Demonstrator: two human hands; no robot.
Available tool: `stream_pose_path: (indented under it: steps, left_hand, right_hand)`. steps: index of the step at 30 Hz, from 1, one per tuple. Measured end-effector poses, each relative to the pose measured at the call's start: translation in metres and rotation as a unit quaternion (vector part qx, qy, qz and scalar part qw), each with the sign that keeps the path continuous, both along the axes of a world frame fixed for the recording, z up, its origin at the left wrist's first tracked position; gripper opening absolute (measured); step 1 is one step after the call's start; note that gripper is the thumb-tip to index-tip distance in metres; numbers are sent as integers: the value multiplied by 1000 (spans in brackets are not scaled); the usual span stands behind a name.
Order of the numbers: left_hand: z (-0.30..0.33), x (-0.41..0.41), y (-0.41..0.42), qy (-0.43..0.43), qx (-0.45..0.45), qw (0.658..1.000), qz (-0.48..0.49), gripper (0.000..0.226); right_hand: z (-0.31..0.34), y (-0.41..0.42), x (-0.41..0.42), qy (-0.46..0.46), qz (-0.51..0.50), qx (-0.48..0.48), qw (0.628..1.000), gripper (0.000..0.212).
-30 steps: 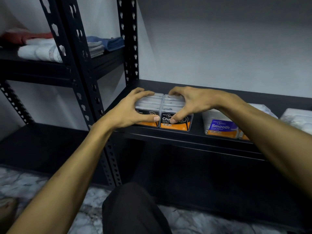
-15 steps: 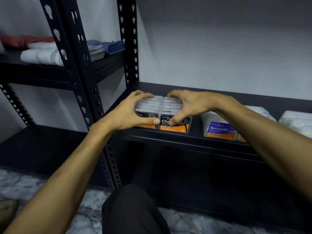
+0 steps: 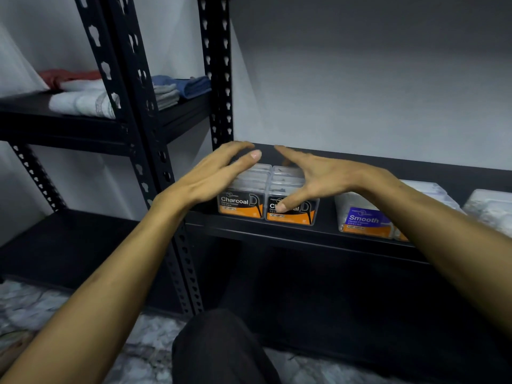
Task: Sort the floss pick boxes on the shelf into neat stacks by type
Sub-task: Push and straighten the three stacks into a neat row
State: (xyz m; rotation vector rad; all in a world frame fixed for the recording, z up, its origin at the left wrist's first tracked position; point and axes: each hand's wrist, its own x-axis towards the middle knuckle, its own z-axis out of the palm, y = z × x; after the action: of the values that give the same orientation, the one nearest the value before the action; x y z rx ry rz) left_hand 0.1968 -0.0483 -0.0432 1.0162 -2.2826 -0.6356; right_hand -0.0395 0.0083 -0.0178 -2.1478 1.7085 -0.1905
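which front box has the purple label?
The Smooth box, right of the two Charcoal boxes. Its label is purple above an orange strip; theirs are black above orange.

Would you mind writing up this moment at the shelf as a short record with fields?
Setting: black metal shelf against a pale wall
Charcoal boxes: two side by side at the shelf's front left, labels facing out
Smooth box: to their right, apart from them
Clear packs: far right, labels not readable
Left hand: fingers spread, over the left Charcoal box, no grip
Right hand: fingers spread, over the right Charcoal box, no grip
Neighbouring shelf: folded towels
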Motion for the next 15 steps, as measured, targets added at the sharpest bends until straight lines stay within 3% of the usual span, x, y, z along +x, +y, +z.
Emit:
stream_pose_path:
  steps: [5,15]
  left_hand:
    - [-18,-15,-5,-122,-75,989,29,56]
    - [-22,-18,-5,-119,-89,988,35,53]
  right_hand:
    - [-4,-1,4,-23,12,-1,1000,131]
    - [-5,-2,5,-34,21,-26,999,128]
